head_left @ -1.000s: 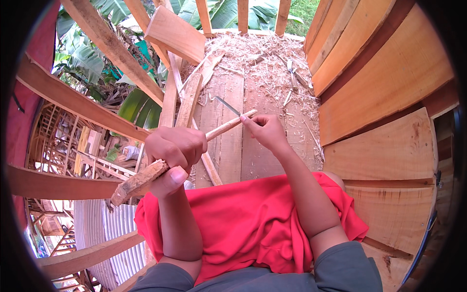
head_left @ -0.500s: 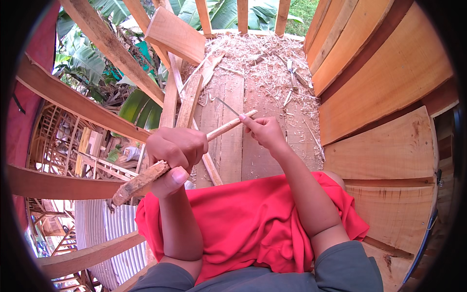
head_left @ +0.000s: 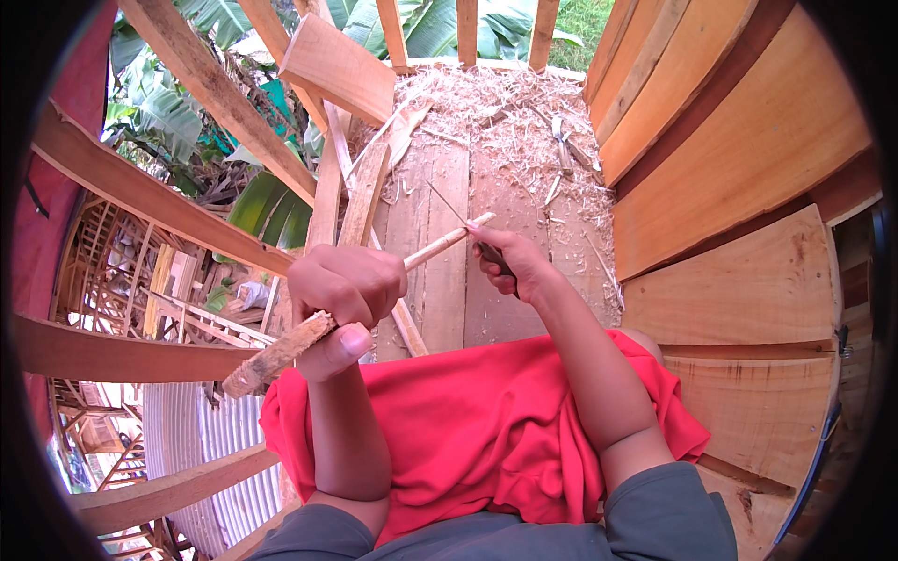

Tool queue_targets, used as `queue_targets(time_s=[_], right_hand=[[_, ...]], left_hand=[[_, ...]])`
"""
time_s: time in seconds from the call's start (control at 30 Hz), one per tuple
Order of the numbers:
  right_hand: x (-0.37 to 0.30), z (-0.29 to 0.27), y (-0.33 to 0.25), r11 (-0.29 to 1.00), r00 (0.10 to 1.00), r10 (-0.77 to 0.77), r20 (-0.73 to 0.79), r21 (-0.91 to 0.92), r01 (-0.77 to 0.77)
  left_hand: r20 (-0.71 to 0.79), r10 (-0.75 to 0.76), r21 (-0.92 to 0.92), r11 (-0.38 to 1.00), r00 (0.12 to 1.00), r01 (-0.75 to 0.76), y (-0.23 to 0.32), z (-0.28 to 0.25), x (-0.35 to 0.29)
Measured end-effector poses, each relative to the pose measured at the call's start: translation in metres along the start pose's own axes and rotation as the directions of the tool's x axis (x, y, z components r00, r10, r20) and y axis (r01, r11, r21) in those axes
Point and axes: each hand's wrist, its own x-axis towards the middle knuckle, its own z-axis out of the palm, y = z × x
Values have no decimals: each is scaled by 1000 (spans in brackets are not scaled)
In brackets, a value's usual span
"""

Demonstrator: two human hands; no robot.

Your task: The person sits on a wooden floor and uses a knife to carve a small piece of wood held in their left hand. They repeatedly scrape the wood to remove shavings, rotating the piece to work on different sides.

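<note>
My left hand (head_left: pixel 344 294) is closed in a fist round a rough wooden stick (head_left: pixel 438 248). The stick slants up to the right; its thick, barky end sticks out below the fist and its paler, thinner end points away from me. My right hand (head_left: pixel 510 260) grips a knife (head_left: pixel 447 200) by its dark handle. The thin blade points up and to the left, crossing close to the stick's pale tip, with my right thumb near that tip. Whether the edge touches the wood I cannot tell. Red cloth (head_left: pixel 468 421) covers my lap under both forearms.
Plank flooring (head_left: pixel 444 271) lies ahead, with wood shavings (head_left: pixel 505 103) heaped at its far end. A hatchet-like tool (head_left: pixel 561 140) rests among them at the right. Wooden boards (head_left: pixel 739 178) wall the right side; slatted rails (head_left: pixel 159 206) and a propped timber block (head_left: pixel 339 70) stand left.
My right wrist has turned, bringing the dark knife handle into view. The blade now stands steeper, its tip farther right. The left fist and stick have shifted only slightly to the right.
</note>
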Motion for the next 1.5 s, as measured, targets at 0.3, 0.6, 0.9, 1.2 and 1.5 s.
queue_targets(time_s=[0.3, 0.6, 0.9, 1.2, 1.5], right_hand=[[-8, -4, -14, 969, 963, -247, -105, 0, 248], [-20, -33, -29, -7, -299, -916, -268, -733, 680], [-51, -107, -88, 337, -57, -938, -342, -938, 75], [-27, -127, -58, 472, 234, -877, -420, -842, 260], [-17, -101, -59, 423, 370, -884, -287, -829, 367]], left_hand=[[-65, 22, -7, 1000, 998, -23, 3, -10, -7], [-88, 15, -65, 998, 996, -21, 2, -12, -11], [-106, -2, -99, 995, 994, -8, 0, -17, -12], [-145, 16, -86, 996, 989, -28, 0, -16, -12], [-150, 38, -27, 999, 988, -43, 0, -13, -7]])
